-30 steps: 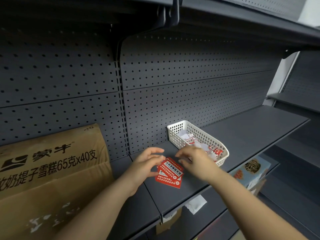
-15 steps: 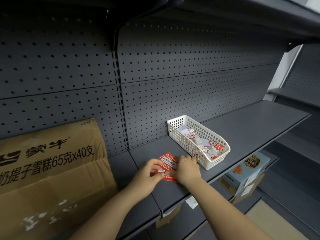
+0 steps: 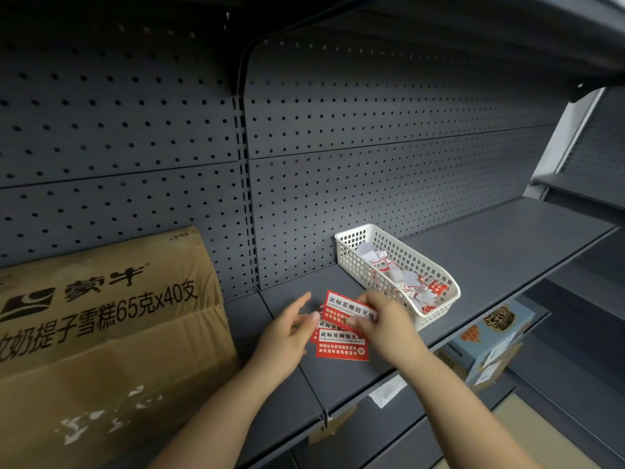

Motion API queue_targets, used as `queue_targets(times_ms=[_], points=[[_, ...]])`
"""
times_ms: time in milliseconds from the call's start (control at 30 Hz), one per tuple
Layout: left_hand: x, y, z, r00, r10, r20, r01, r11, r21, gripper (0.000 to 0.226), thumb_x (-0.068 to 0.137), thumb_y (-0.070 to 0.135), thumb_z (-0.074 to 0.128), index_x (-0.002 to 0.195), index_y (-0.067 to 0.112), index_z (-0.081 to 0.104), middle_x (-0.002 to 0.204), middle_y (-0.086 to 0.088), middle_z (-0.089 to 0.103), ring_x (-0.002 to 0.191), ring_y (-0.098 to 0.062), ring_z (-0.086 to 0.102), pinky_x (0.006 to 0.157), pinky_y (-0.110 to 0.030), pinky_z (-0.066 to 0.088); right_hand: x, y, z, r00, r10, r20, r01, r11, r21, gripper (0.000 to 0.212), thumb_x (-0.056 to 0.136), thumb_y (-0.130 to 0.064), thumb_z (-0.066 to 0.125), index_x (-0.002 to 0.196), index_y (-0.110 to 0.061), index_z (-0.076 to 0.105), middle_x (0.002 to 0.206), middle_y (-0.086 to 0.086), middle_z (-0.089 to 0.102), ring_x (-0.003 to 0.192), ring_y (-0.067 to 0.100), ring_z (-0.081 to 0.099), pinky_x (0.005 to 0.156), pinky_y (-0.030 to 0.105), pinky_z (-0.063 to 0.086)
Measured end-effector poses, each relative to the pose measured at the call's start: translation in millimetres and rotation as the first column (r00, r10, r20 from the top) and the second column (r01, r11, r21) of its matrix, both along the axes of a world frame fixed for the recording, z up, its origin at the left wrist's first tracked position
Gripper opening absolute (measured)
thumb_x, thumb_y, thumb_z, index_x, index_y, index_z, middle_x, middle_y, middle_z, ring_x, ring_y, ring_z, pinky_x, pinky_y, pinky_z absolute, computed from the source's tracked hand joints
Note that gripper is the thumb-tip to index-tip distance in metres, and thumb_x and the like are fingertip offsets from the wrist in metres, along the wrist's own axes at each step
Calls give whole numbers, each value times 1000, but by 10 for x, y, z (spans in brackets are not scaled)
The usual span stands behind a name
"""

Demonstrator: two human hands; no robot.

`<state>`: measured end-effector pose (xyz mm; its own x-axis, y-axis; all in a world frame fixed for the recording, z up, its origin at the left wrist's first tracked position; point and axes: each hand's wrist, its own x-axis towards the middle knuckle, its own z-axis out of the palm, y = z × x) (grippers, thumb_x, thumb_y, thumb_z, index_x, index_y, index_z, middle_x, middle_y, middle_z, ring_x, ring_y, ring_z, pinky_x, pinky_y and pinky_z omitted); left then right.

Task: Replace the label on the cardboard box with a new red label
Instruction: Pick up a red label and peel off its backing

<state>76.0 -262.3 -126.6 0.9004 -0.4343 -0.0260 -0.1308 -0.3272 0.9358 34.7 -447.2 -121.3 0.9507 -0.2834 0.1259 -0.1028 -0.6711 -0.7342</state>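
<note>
A brown cardboard box point(image 3: 101, 333) with black print stands on the left of the grey shelf point(image 3: 490, 252); white torn residue marks its lower front. A small stack of red labels point(image 3: 341, 343) lies on the shelf between my hands. My right hand point(image 3: 385, 324) pinches the top red label point(image 3: 341, 308) and holds it lifted off the stack. My left hand point(image 3: 287, 333) hovers just left of the stack, fingers apart, a fingertip near the lifted label's edge.
A white plastic basket point(image 3: 439, 279) holding crumpled label scraps sits right of the stack. Perforated grey back panels rise behind. A blue printed carton point(image 3: 487, 336) is on the lower shelf at right. Another shelf overhangs above.
Both hands were pressed on the stack of labels; now my right hand has raised the top label off it and my left hand has opened and eased back to the left.
</note>
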Motion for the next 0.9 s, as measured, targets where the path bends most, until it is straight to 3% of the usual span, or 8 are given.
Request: queue_targets(times_ms=[67, 167, 333, 467, 533, 667, 767, 900], points=[[-34, 15, 97, 999, -19, 38, 20, 1000, -19, 22, 93, 39, 51, 112, 32, 58, 94, 13, 70, 78, -1, 68, 62, -17, 53, -196, -56, 201, 997, 68, 45, -73, 989, 132, 27, 72, -21, 80, 84, -31, 59, 84, -4, 71, 75, 15, 68, 63, 29, 55], [-95, 39, 259, 990, -79, 118, 82, 996, -21, 16, 90, 32, 58, 92, 19, 66, 84, 3, 74, 68, -2, 67, 58, -12, 49, -423, -96, 433, 986, 153, 62, -165, 934, 318, 39, 66, -15, 84, 94, -26, 59, 86, 14, 75, 78, 28, 73, 67, 43, 58], [-207, 50, 447, 981, -123, 152, 130, 991, -36, 9, 86, 17, 63, 81, 19, 70, 80, -3, 75, 63, -10, 66, 62, -22, 55, -505, -116, 622, 985, 132, 113, -170, 871, 460, 40, 65, -3, 81, 94, -13, 56, 88, 22, 74, 80, 42, 69, 66, 47, 53], [-242, 66, 519, 984, -155, 93, 158, 987, -29, 17, 86, 10, 59, 77, 11, 73, 74, -3, 77, 47, -2, 58, 50, -17, 48, -581, -118, 740, 987, 130, 98, -161, 867, 471, 34, 66, -2, 79, 91, -9, 57, 82, 13, 76, 73, 26, 70, 51, 26, 55], [-263, 69, 554, 982, -165, 93, 171, 984, -60, 19, 86, 9, 58, 76, 13, 73, 72, -2, 77, 47, -3, 57, 50, -17, 48, -629, -107, 773, 986, 148, 75, -166, 869, 466, 33, 68, -2, 77, 94, -4, 57, 86, 14, 76, 74, 24, 72, 50, 23, 55], [-318, 68, 602, 981, -184, 56, 190, 972, -136, 21, 86, 5, 58, 75, 15, 72, 70, -3, 77, 48, -9, 55, 51, -18, 49, -727, -90, 813, 989, 143, 39, -146, 892, 427, 47, 60, -17, 79, 99, -2, 57, 91, 13, 77, 80, 25, 73, 58, 28, 58], [-346, 70, 606, 978, -208, 7, 205, 960, -188, 24, 85, -1, 58, 71, 15, 70, 65, -2, 76, 45, -8, 55, 51, -20, 48, -788, -70, 841, 991, 121, 55, -133, 889, 438, 44, 63, -10, 80, 100, -2, 57, 92, 16, 76, 79, 25, 72, 58, 29, 58], [-398, 71, 643, 969, -243, -42, 226, 944, -242, 18, 86, -3, 55, 76, 5, 67, 65, -2, 76, 43, -8, 53, 48, -14, 43, -837, -20, 866, 990, 66, 128, -118, 882, 455, 37, 63, -6, 79, 95, -4, 61, 96, 27, 70, 80, 31, 69, 71, 48, 54]])
